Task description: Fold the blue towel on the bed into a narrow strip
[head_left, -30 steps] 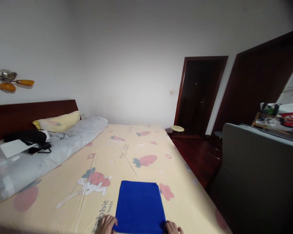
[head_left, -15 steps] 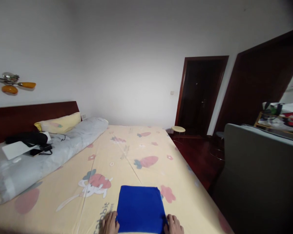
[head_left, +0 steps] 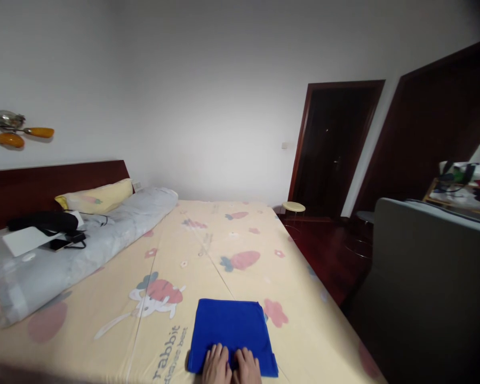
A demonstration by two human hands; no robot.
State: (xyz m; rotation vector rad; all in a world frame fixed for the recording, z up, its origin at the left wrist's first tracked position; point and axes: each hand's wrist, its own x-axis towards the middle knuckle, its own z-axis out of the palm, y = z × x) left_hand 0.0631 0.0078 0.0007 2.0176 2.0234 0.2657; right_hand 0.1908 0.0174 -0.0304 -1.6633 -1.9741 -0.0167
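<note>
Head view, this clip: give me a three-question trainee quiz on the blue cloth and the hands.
1. True or false: both hands rest flat on the blue cloth.
2. What does the cloth lie on? A) floor B) bed sheet C) stool
3. Which side of the bed holds the rolled grey quilt?

Key:
1. True: the left hand and the right hand lie side by side on its near edge.
2. B, the bed sheet.
3. The left, where the grey quilt lies.

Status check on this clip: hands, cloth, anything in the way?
Left hand and right hand side by side, flat on the folded blue cloth. Cloth lies on the bed sheet. Nothing lies close around it.
</note>
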